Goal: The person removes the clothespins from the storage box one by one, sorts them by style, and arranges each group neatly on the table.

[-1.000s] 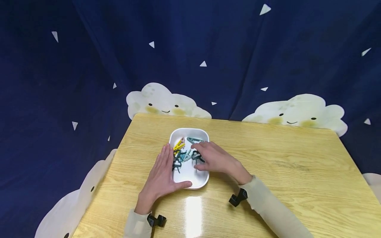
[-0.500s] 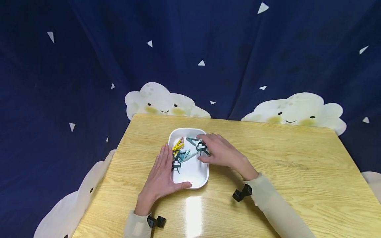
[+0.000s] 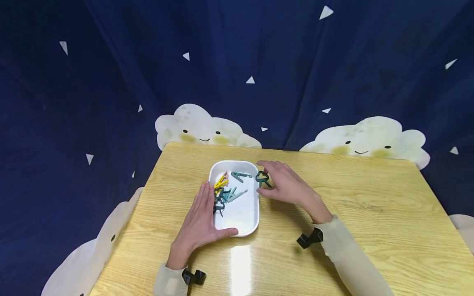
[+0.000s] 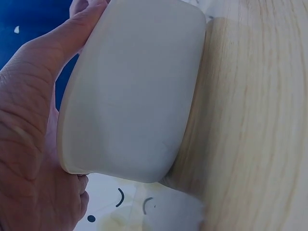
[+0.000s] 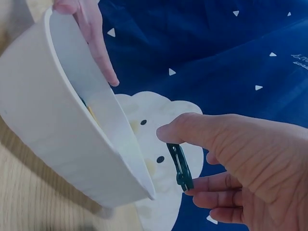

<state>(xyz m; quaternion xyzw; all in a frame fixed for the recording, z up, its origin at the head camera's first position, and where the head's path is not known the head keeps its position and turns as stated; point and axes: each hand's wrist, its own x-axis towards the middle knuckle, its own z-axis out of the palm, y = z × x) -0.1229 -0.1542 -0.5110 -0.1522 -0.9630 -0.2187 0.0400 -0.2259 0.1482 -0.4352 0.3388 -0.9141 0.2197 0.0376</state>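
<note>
A white plastic bin [image 3: 255, 211] stands on the table with several clips in it. My left hand [image 3: 198, 218] lies along its left side, fingers straight and thumb across the near corner. My right hand [image 3: 290, 187] holds a dark green clip [image 5: 182, 168] between thumb and fingers, above the bin's right rim. Inside are a yellow clothespin [image 3: 221, 181], a grey-green clothespin [image 3: 235, 176], a light teal clothespin [image 3: 238, 195] and dark green clips [image 3: 219, 204] by the left wall. The left wrist view shows only the bin's outer wall [image 4: 130, 91] and the hand against it.
The wooden table [image 3: 352, 213] extends well to the right of the bin. A dark blue curtain [image 3: 237, 49] with white clouds hangs behind the table and along its left side. Black wrist mounts [image 3: 310, 238] sit on both sleeves.
My right hand has lifted the dark green clip from the bin's right part and carried it right and away from me, over the rim. The left hand and bin have stayed put.
</note>
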